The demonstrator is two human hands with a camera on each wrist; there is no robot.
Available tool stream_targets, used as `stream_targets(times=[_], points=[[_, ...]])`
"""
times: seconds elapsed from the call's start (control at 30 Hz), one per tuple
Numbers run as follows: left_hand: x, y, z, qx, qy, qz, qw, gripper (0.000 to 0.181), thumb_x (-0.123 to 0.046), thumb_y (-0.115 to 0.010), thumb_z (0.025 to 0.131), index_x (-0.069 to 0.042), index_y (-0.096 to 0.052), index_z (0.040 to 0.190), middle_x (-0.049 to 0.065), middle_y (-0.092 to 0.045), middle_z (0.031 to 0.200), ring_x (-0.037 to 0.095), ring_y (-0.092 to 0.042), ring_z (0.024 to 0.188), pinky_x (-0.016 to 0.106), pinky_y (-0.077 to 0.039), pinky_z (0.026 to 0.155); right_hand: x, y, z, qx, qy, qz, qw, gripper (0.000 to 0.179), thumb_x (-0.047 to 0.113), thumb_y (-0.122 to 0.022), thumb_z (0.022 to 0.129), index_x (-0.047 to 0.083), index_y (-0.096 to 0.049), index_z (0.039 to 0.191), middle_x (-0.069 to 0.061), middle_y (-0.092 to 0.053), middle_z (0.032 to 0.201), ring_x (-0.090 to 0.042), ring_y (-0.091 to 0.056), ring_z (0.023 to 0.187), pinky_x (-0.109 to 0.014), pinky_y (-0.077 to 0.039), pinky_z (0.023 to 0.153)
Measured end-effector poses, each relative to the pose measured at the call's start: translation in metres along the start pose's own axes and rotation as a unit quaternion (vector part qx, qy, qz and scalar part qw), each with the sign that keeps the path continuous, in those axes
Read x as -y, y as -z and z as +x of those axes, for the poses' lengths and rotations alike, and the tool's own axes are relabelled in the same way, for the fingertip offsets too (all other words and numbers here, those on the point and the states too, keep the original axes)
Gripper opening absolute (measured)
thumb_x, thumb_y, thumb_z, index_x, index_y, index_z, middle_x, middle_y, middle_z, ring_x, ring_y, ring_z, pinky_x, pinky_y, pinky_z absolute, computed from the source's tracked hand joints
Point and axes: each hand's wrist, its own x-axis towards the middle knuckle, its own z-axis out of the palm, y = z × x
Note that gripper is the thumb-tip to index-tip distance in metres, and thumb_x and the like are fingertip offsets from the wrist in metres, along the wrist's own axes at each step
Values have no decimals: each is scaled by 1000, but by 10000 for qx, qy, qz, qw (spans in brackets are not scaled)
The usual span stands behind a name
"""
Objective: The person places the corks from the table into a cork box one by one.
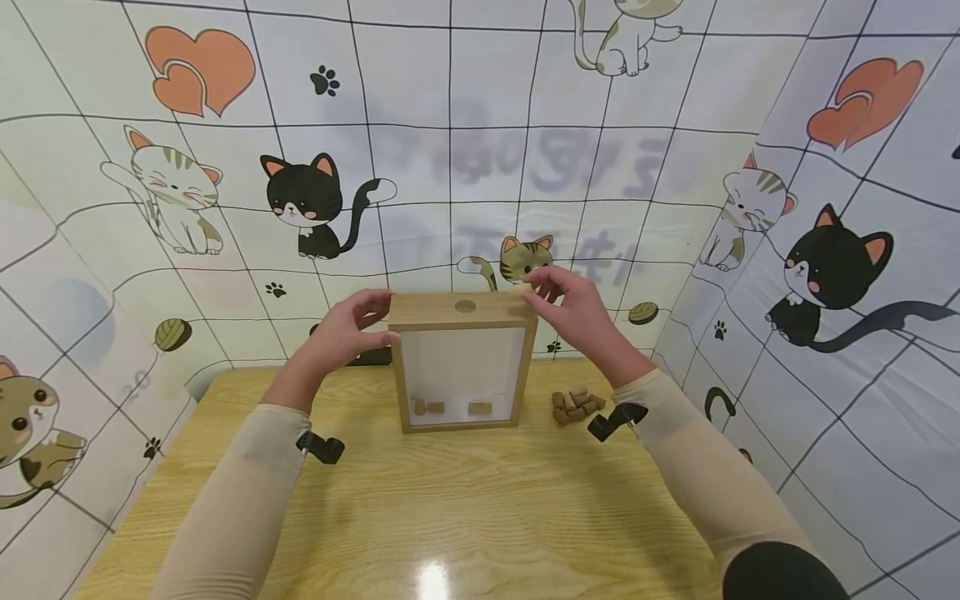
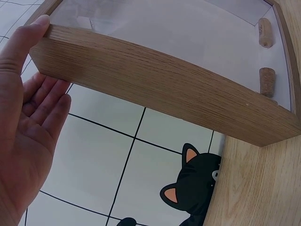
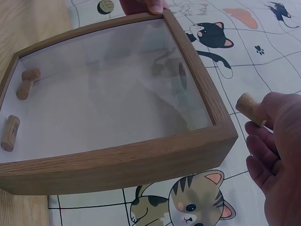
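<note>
A shallow wooden box (image 1: pixel 462 312) with a clear front and a round hole in its top stands upright on the table. My left hand (image 1: pixel 342 332) holds its upper left corner, thumb at the front edge and fingers behind, as the left wrist view shows. Between thumb and fingertips my right hand (image 1: pixel 573 307) pinches a cork (image 3: pixel 248 106), beside the box's upper right corner and apart from the hole. Inside, at the bottom, lie a few corks (image 1: pixel 480 408), also visible through the front in the right wrist view.
A small heap of several corks (image 1: pixel 576 406) lies on the table (image 1: pixel 465 508), just right of the box. Close behind the box hangs a white gridded cloth (image 1: pixel 450 175) printed with cats, which continues along both sides.
</note>
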Motion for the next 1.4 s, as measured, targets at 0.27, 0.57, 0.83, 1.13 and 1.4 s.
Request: stream_targets(times=[0.27,0.57,0.83,1.13,1.4], points=[[-1,1,2,6,-15,2,10000,76,-14,-91,95,-7,-51,159,15,-60,149,36,-51,153,47,-46,126,7,-8,12,162,211,-89,9996,22,12,-79,105,9,-78,127,-6,-73,96,-22,-66,84,-38,-54,68],[-1,1,1,17,42,40,10000,77,-16,-92,95,-8,-51,160,15,-60,149,37,-51,153,49,-45,127,14,-17,23,450,69,-41,9990,22,15,-82,104,11,-77,125,-4,-73,96,-21,-65,83,-37,-55,68],[0,1,1,24,26,3,10000,77,-14,-91,95,-7,-50,160,16,-59,150,37,-50,154,50,-44,128,17,-27,33,719,176,-47,9972,17,15,-81,104,12,-78,121,-3,-73,94,-21,-65,80,-33,-56,67],[2,1,1,16,7,-84,10000,77,-12,-90,95,-7,-50,160,16,-59,148,37,-49,154,57,-40,129,17,-36,40,940,420,74,9947,19,18,-83,103,13,-80,121,-2,-72,100,-21,-64,78,-33,-56,62],[1,0,1,17,48,-19,10000,77,-13,-91,95,-8,-50,161,15,-59,149,36,-49,154,48,-44,128,19,-40,42,1126,453,-15,9926,17,16,-81,104,14,-80,121,0,-74,104,-19,-66,82,-34,-58,68]])
